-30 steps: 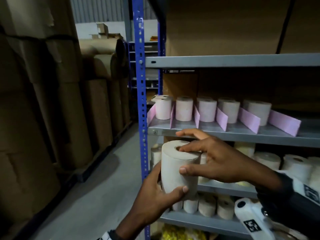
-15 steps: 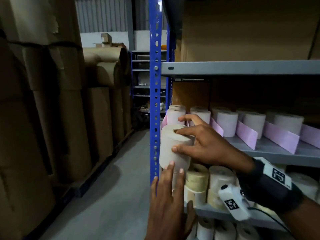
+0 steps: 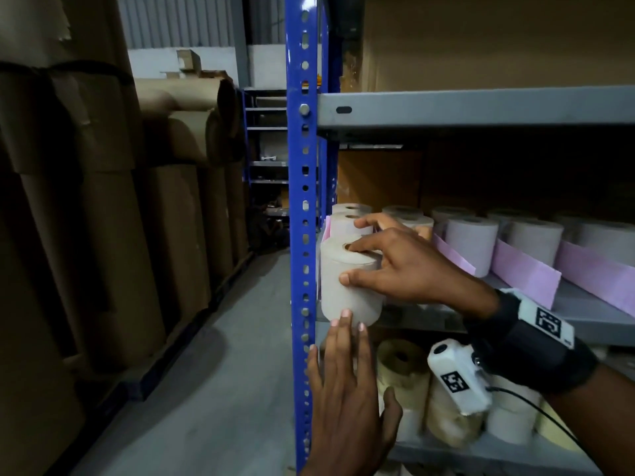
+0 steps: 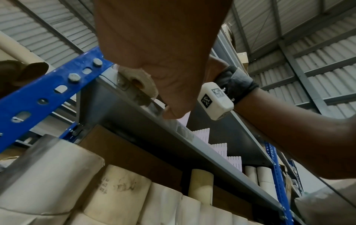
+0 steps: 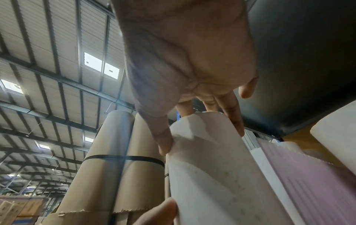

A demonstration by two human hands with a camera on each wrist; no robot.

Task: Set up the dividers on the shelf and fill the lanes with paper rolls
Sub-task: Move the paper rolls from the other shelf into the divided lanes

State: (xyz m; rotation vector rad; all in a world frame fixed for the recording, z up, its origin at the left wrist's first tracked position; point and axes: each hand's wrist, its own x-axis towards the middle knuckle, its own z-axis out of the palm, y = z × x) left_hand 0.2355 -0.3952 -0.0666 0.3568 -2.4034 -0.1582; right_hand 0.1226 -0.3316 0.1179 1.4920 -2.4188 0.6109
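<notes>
My right hand (image 3: 364, 266) grips a pale paper roll (image 3: 347, 290) from the top, thumb on its side and fingers over its core hole. The roll stands upright at the front left corner of the grey shelf (image 3: 584, 317), right beside the blue upright (image 3: 302, 201). In the left wrist view part of the paper roll's base (image 4: 138, 80) overhangs the shelf edge. My left hand (image 3: 347, 359) is below it, fingers straight, fingertips touching the roll's lower edge. Pink dividers (image 3: 525, 280) split the shelf into lanes that hold more rolls (image 3: 472, 242). In the right wrist view the roll (image 5: 212, 159) stands next to a pink divider (image 5: 300, 175).
The shelf below holds several yellowish rolls (image 3: 402, 369). Tall brown cardboard rolls (image 3: 103, 218) line the left side of a grey floor aisle (image 3: 223, 389). Another grey shelf (image 3: 481, 108) runs overhead, with brown cartons above it.
My left hand let go of the roll's side and now only touches its lower edge with straight fingers. My right hand carried the roll up to the shelf's front left corner.
</notes>
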